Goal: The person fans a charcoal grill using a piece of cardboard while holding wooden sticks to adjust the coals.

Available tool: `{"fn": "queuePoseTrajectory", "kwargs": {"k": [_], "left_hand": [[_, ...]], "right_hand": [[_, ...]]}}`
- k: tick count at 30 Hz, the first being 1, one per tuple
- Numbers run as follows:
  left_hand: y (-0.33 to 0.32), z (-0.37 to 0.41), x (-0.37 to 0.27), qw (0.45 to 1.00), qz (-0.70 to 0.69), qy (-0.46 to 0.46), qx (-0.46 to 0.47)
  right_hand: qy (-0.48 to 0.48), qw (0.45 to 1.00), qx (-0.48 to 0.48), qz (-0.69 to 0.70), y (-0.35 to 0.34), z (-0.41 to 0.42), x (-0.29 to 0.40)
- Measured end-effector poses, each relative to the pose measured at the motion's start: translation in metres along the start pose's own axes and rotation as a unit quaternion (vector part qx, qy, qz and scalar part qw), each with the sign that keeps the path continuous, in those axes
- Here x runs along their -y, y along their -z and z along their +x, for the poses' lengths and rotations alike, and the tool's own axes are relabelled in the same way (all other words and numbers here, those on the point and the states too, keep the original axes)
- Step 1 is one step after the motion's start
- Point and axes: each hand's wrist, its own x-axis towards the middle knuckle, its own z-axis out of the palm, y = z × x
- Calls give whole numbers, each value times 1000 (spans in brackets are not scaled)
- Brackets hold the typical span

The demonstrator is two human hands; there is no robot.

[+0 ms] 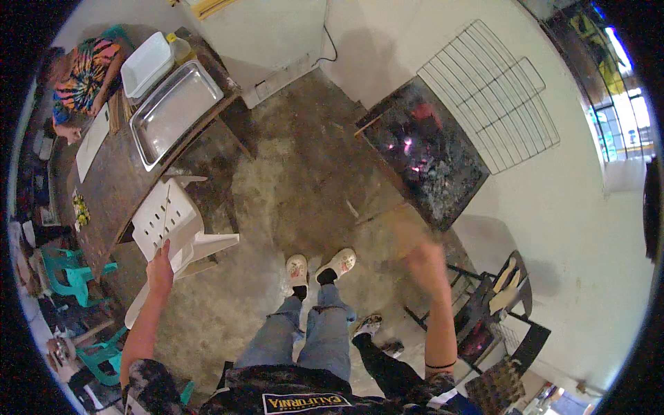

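Observation:
My left hand (160,272) is closed on the lower end of a thin wooden stick (166,212), which points up across a white plastic chair (171,212). My right hand (428,264) is raised on the right, blurred. A pale brown blur, perhaps a hand fan, extends from it, so its grip is unclear. Beyond it lies a charcoal grill bed (425,155) with ash and glowing coals. A wire grill rack (493,98) leans on the wall behind the coals. A thin stick (367,126) juts over the grill bed's left edge.
On the wooden table (181,142) are a metal tray (174,111), a white foam container (148,65), a bottle (180,48), a bundle of sticks (120,111) and a white board (93,142). Another person (85,78) is beside it. Someone's leg (386,363) is near my right side, by a black chair (467,306).

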Motion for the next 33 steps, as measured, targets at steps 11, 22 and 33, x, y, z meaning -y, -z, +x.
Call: {"fn": "queuePoseTrajectory", "kwargs": {"k": [11,22,33], "left_hand": [[10,0,-3,999,-14,-25,-24],[6,-4,10,1000,-6,-21,-17],[-6,2,26,996,-83,13,-10]], "right_hand": [[-14,996,-43,-80,-22,-33,-22],[39,999,27,25,-40,-32,3],[114,981,138,-80,-36,-21,13]]}}
